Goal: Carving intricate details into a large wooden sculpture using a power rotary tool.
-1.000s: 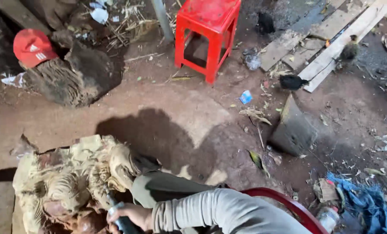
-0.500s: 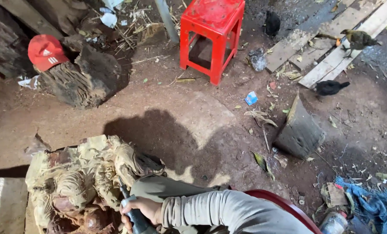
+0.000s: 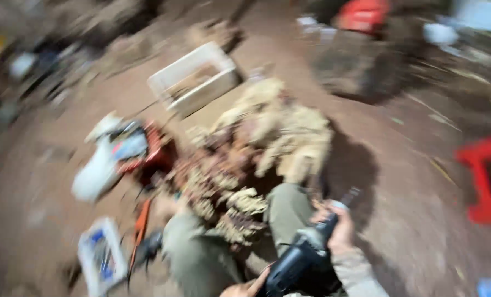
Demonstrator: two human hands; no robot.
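The picture is badly blurred. A pale and reddish carved wood piece [image 3: 256, 154] lies on the dirt between my knees in olive trousers [image 3: 201, 258]. My right hand [image 3: 341, 234], in a grey sleeve, grips a dark hand-held power tool [image 3: 303, 264] to the right of the carving, the tool's tip pointing up and away. Only part of my left hand [image 3: 245, 289] shows at the bottom edge, against the tool's rear body; its grip is unclear.
A white crate [image 3: 193, 80] stands behind the carving. To its left lie a white jug [image 3: 97, 173], a red object [image 3: 154, 154], an orange tool [image 3: 141, 220] and a blue-and-white box [image 3: 102, 258]. A red stool [image 3: 487, 176] is at the right, a red cap [image 3: 361, 14] at the top.
The view has swung sharply left and blurred; the stool now sits at the right edge. The tool has come off the carving and is held above my right knee.
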